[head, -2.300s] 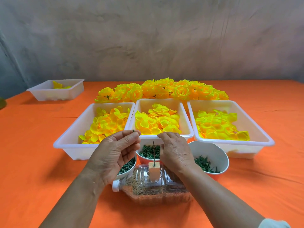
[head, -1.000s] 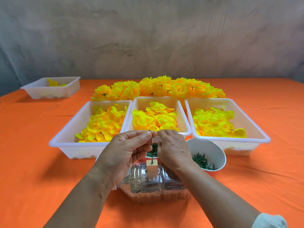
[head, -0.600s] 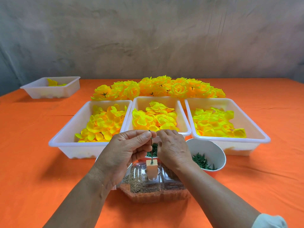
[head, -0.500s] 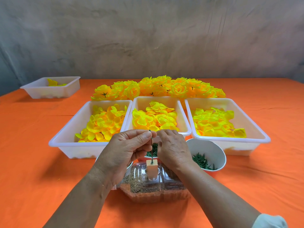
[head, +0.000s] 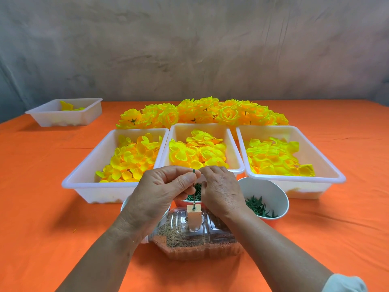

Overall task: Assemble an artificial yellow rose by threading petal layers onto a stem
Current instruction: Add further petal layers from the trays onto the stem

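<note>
Altogether four trays (head: pixel 101 192), one stem (head: pixel 193 204).

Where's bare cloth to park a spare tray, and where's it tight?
Free: orange cloth left of the left petal tray, nearer than the small far tray; and cloth right of the white cup, in front of the right petal tray. Crowded: the centre, where left hand and right hand meet at the stem above the bottle.

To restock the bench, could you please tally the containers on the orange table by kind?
White trays: 4
White bowls: 3 (one mostly hidden under the left hand)
Clear bottle: 1
Total: 8
</note>
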Available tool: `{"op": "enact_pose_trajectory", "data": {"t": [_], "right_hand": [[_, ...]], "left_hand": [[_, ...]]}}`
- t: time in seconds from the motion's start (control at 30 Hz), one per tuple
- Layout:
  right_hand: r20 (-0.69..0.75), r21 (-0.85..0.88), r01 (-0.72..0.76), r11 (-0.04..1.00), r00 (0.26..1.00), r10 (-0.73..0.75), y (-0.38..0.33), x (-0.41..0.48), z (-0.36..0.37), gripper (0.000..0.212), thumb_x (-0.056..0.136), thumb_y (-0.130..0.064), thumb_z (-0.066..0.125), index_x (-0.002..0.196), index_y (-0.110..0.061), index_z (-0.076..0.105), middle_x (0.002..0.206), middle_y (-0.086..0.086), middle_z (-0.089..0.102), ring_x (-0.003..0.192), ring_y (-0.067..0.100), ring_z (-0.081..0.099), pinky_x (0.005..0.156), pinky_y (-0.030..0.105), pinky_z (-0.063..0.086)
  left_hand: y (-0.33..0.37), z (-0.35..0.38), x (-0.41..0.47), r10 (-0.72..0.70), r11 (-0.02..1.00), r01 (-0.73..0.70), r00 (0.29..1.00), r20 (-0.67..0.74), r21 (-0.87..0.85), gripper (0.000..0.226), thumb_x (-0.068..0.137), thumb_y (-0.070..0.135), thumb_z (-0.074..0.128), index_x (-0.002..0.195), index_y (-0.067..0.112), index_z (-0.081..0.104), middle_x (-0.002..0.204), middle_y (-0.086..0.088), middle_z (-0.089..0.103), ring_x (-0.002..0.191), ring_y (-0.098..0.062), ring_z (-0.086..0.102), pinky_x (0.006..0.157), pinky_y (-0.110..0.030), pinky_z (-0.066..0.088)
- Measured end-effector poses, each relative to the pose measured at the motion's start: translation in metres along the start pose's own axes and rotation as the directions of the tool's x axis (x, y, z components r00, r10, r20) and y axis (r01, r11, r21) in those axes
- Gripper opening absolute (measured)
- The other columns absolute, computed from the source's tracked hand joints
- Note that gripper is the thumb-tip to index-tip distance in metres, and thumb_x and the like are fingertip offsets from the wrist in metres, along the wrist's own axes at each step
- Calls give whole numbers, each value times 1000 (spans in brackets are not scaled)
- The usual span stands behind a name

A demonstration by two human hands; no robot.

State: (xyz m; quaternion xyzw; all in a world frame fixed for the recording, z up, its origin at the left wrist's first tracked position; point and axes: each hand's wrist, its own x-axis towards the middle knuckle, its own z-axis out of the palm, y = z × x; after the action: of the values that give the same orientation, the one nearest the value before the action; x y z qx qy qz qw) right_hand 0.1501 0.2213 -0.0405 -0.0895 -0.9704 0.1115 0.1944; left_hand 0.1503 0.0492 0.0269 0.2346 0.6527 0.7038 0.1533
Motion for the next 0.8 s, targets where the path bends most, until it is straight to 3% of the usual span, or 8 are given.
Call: {"op": "enact_pose_trajectory", "data": {"t": [0.13,0.27,0.4,0.5,0.67,0.8], "right_hand": [[-3,6,-1,1000,1000,1,0,-1,0,38,96,-22,43,133,-23,51,130,0,57,120,23,46,99,35,35],[-10,11,-8,1000,1000,8,0,0,1,37,95,-23,44,132,-23,52,130,1,58,121,23,45,100,35,35],[-18,7,-13,1000,1000,13,1,0,2,38,94,-23,45,131,-23,53,128,1,59,119,24,46,100,36,36],[-19,-2,-13,1000,1000,13,1,0,2,38,94,-23,45,131,-24,53,128,0,59,119,23,46,99,36,37],[-23,-1,-16,1000,1000,16,0,-1,3,37,94,-23,46,130,-23,54,127,0,60,118,24,47,99,36,37],[-17,7,-18,1000,1000,18,0,-1,2,37,93,-22,46,129,-23,55,126,1,60,117,24,47,98,37,37]], "left_hand": [[-2,-3,0,97,989,-96,995,-2,114,27,65,42,73,86,27,80,76,0,75,69,-7,70,62,-15,52],[-11,-6,-1,149,954,-146,989,9,262,11,77,28,73,85,33,79,82,6,74,74,-3,69,64,-11,51],[-28,-9,-4,193,871,-183,981,24,456,20,83,18,76,86,37,78,82,14,69,75,-6,66,70,-23,54],[-37,-10,-5,229,817,-222,972,54,532,19,81,20,78,82,39,77,85,17,68,80,-6,66,72,-20,51],[-41,-13,-6,216,815,-216,974,64,538,17,80,30,78,85,47,75,90,16,68,88,-9,65,80,-28,52],[-38,-16,-5,137,892,-152,988,66,426,27,76,34,68,100,46,73,98,20,66,96,-4,65,88,-27,53]]}}
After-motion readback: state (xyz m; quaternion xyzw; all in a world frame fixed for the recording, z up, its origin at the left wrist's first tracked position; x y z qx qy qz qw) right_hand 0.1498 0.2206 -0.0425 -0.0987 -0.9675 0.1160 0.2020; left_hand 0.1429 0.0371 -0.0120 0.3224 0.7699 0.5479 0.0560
